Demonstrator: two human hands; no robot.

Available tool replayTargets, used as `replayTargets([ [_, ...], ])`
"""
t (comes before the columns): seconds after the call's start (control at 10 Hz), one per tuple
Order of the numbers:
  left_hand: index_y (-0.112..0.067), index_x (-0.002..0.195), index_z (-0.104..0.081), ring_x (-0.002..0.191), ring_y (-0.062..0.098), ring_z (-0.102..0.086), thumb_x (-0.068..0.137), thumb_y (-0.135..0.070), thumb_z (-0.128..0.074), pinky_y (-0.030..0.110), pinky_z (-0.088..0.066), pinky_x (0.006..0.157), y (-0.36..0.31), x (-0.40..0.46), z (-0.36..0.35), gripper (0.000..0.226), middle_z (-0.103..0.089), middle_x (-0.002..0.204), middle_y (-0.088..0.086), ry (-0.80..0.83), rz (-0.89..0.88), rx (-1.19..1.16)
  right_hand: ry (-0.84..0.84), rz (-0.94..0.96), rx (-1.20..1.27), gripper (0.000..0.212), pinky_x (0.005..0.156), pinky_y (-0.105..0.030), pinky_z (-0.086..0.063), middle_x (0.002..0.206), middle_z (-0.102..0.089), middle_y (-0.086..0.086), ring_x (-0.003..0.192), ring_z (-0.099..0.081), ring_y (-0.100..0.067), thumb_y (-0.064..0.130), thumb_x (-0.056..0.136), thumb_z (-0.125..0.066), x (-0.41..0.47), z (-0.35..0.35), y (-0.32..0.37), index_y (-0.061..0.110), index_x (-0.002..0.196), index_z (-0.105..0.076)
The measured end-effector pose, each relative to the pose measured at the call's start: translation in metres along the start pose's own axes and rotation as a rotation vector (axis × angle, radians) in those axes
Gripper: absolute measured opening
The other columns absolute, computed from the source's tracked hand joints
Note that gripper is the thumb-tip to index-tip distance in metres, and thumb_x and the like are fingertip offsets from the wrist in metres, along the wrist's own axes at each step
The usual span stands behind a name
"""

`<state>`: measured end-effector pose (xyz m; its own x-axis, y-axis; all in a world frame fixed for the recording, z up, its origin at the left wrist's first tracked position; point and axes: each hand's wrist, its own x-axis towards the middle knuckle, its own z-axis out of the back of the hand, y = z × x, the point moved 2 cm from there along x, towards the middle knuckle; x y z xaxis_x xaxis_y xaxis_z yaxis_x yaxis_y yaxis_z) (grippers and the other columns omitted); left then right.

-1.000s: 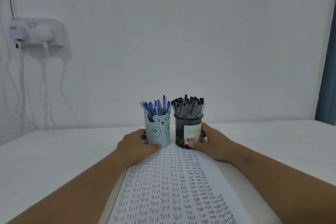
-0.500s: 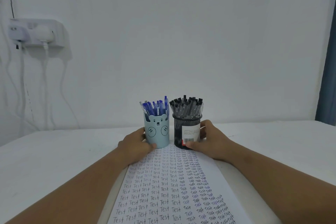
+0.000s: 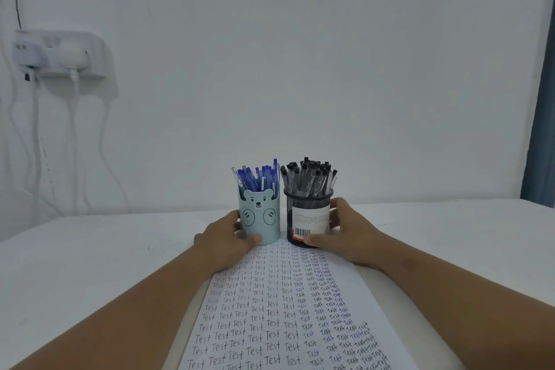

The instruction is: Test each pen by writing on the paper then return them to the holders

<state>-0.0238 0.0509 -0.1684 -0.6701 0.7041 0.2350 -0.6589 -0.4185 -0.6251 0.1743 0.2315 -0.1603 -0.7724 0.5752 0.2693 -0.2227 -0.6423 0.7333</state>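
A light blue bear-face holder [image 3: 260, 215] full of blue pens [image 3: 257, 176] stands at the far end of the paper [image 3: 279, 312]. Right beside it stands a black mesh holder [image 3: 309, 216] with a white label, full of black pens [image 3: 309, 176]. My left hand [image 3: 223, 239] grips the blue holder from its left, thumb across its base. My right hand [image 3: 345, 230] grips the black holder from its right, thumb at its base. The paper is covered with rows of the word "Test" in black and blue ink.
The white table [image 3: 90, 261] runs to a white wall. A socket block with plugged chargers and hanging cables [image 3: 60, 54] is on the wall at left. A blue curtain [image 3: 540, 129] hangs at the right edge.
Both hands have slid the two holders a little away from me along the paper, and the holders have turned slightly. The grips are unchanged.
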Motion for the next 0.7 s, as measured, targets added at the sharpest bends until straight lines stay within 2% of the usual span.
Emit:
replayTargets([
  [0.1,-0.034,0.148,-0.039,0.138,0.016,-0.048,0.092,-0.051,-0.065,0.05,-0.03,0.117,-0.001,-0.001,-0.001,0.064,-0.053,0.148,-0.011,0.013,-0.002,0.019,-0.008,0.003,-0.006,0.078,0.082,-0.023,-0.051,0.115,-0.06,0.011,0.103,-0.061,-0.004,0.053,0.069,-0.086,0.001,-0.002,-0.001,0.032,0.128,-0.039],
  [0.2,-0.031,0.151,-0.032,0.141,0.017,-0.044,0.097,-0.051,-0.059,0.045,-0.026,0.118,-0.006,-0.004,-0.001,0.063,-0.048,0.153,-0.012,0.019,-0.003,0.097,-0.014,-0.002,0.032,0.07,0.085,-0.025,-0.051,0.113,-0.062,0.011,0.104,-0.061,-0.005,0.044,0.076,-0.083,0.002,-0.002,-0.001,0.029,0.131,-0.043],
  [0.4,-0.032,0.151,-0.032,0.141,0.017,-0.044,0.097,-0.052,-0.057,0.044,-0.025,0.118,-0.009,-0.005,0.0,0.063,-0.049,0.152,-0.012,0.03,-0.003,0.123,-0.024,0.001,-0.02,0.068,0.076,-0.019,-0.047,0.112,-0.06,0.015,0.103,-0.059,-0.003,0.051,0.076,-0.081,0.0,-0.003,0.0,0.032,0.127,-0.041],
  [0.5,-0.032,0.151,-0.033,0.14,0.017,-0.046,0.095,-0.052,-0.06,0.046,-0.028,0.119,-0.008,-0.007,0.001,0.065,-0.051,0.15,-0.009,0.046,-0.008,0.104,-0.036,0.006,-0.03,0.071,0.076,-0.019,-0.047,0.113,-0.06,0.015,0.103,-0.059,-0.002,0.052,0.076,-0.081,0.0,-0.003,0.001,0.03,0.129,-0.041],
  [0.6,-0.032,0.151,-0.033,0.137,0.017,-0.048,0.088,-0.051,-0.07,0.047,-0.034,0.117,-0.003,-0.005,0.002,0.076,-0.053,0.149,-0.007,0.063,-0.012,0.01,-0.026,0.01,-0.038,0.073,0.076,-0.018,-0.046,0.112,-0.06,0.015,0.102,-0.059,-0.001,0.052,0.076,-0.081,-0.001,-0.003,0.002,0.028,0.132,-0.041],
  [0.7,-0.025,0.157,-0.026,0.14,0.018,-0.046,0.08,-0.049,-0.081,0.033,-0.047,0.105,-0.001,-0.009,0.009,0.098,-0.046,0.155,-0.001,0.101,0.04,-0.113,-0.02,-0.012,-0.053,0.083,0.082,-0.022,-0.045,0.12,-0.06,0.012,0.108,-0.058,-0.004,0.056,0.076,-0.08,-0.006,0.001,0.001,0.027,0.141,-0.037],
])
